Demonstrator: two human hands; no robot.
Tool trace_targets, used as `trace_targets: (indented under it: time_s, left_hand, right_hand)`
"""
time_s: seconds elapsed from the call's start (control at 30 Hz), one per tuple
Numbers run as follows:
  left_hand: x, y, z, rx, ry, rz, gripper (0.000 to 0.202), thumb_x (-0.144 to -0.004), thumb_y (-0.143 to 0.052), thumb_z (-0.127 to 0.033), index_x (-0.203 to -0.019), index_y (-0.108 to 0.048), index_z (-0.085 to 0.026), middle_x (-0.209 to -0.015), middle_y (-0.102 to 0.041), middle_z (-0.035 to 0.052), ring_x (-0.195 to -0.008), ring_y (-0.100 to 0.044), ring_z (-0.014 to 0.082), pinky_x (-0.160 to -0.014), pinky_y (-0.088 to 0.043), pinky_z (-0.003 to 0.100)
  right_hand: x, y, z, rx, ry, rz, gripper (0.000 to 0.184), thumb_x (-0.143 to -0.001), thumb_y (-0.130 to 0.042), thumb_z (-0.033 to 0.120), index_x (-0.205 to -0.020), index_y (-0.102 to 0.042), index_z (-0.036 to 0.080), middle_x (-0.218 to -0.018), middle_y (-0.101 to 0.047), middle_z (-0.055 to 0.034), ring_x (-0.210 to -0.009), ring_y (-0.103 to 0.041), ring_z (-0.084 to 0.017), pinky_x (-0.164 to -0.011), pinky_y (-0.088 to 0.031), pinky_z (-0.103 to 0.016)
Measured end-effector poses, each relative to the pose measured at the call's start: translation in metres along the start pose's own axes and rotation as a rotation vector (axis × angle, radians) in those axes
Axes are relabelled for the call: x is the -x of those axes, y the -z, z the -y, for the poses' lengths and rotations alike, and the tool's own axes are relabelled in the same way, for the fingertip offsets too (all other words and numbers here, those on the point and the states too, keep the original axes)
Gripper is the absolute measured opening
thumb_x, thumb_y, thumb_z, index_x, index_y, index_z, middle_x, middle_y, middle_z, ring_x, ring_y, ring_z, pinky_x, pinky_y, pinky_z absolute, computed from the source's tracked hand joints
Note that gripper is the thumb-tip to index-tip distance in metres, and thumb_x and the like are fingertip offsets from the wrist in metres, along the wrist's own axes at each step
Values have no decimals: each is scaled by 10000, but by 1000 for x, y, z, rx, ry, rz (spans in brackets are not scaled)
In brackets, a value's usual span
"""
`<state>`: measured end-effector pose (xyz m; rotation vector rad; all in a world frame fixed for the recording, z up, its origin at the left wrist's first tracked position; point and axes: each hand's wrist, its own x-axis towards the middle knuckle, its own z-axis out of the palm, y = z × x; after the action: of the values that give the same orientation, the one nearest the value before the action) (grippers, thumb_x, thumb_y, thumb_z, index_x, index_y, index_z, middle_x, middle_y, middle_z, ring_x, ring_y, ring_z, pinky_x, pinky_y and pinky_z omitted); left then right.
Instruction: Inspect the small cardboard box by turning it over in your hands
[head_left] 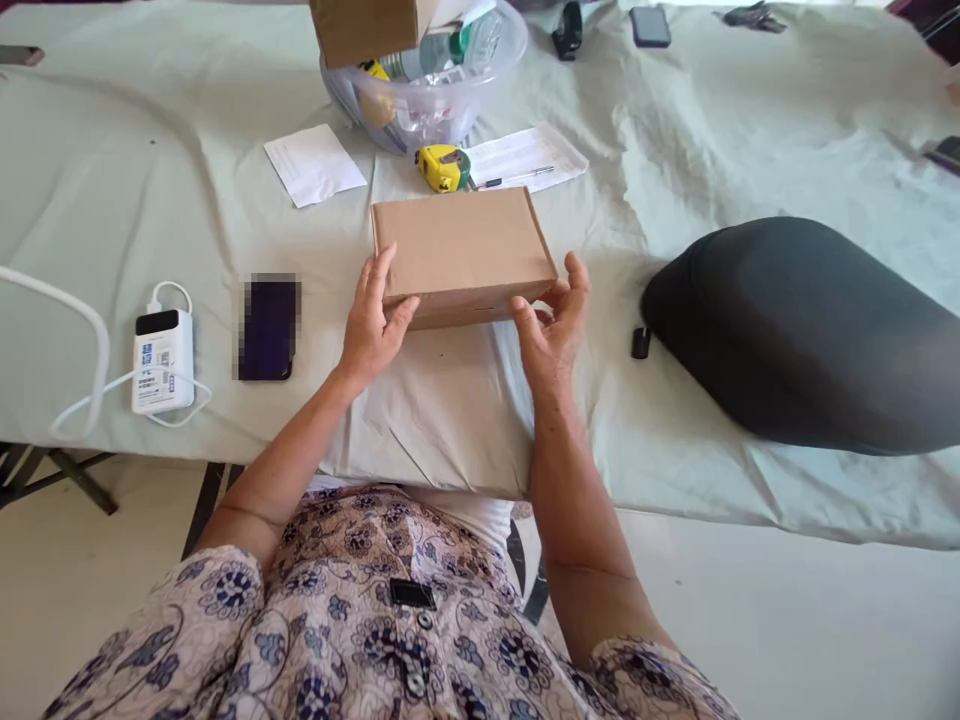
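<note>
Head view: part-curled left hand [370, 335] and right hand [551, 340] hold cardboard box [463, 245] between them — probably light, stiff; grip its ends.

This looks like an ordinary indoor room, perhaps a home or a small office, though which of the two cannot be told; a loose cloth covers the wide table [750, 160], and a smooth, pale floor [825, 620] shows below. The everyday clutter fits either: beyond the cardboard box [465, 245] are a plastic tub [461, 105] with bottles in it, a yellow tape measure [444, 168], papers [313, 165] and a pen [517, 177], while left of the box lie a phone [268, 328] and a white power bank [163, 375].
</note>
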<state>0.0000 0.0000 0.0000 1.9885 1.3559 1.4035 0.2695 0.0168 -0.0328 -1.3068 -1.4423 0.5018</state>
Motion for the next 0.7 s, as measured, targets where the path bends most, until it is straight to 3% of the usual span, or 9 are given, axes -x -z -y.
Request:
trace_targets:
  time_s: [0.07,0.17,0.3,0.47,0.57,0.7]
  left_hand:
    - [-4,-5,-2,0,-3,-35,585,-1031,-505,-677,-1470,-521,-290,-1500,-615,130,-1456,-574,281,-1263,-433,450]
    - [-4,-12,-7,-33,3,-118,557,-992,-566,-706,-1332,-587,-265,-1369,-663,120,-1394,-602,285,-1213,-470,453]
    - [4,-26,-13,-56,39,-268,585,-942,-635,-725,-1277,-561,-251,-1324,-655,129,-1434,-556,313,-1211,-458,487]
    - [11,-30,-16,-43,77,-274,565,-958,-627,-706,-1309,-531,-274,-1362,-646,126,-1469,-536,319,-1235,-436,495]
    - [12,-21,-13,-59,91,-277,547,-981,-601,-692,-1329,-538,-274,-1372,-656,126,-1403,-602,299,-1216,-466,476]
    - [12,-10,-4,-84,114,-369,610,-994,-569,-702,-1423,-485,-277,-1442,-627,135,-1425,-598,284,-1240,-458,456]
  right_hand:
    - [4,-1,8,77,18,-38,836,-852,-657,715,-1548,-411,321,-1453,-571,-128,-1218,-641,-285,-962,-591,-519]
    - [11,-7,21,165,42,-101,781,-815,-687,756,-1399,-505,271,-1384,-565,-119,-1230,-612,-297,-1034,-560,-561]
    - [17,-19,35,221,44,-165,791,-741,-750,790,-1275,-502,262,-1260,-559,-102,-1233,-578,-314,-1101,-506,-604]
    - [16,-25,46,155,-8,-231,742,-706,-830,738,-1190,-517,271,-1186,-555,-94,-1199,-553,-301,-1130,-471,-577]
    - [15,-26,51,86,-19,-235,561,-798,-764,708,-1098,-571,274,-1093,-575,-54,-1051,-578,-236,-1028,-524,-474]
    - [16,-25,58,-47,-19,-189,432,-923,-623,671,-1092,-630,275,-980,-581,-25,-842,-560,-163,-799,-531,-344]
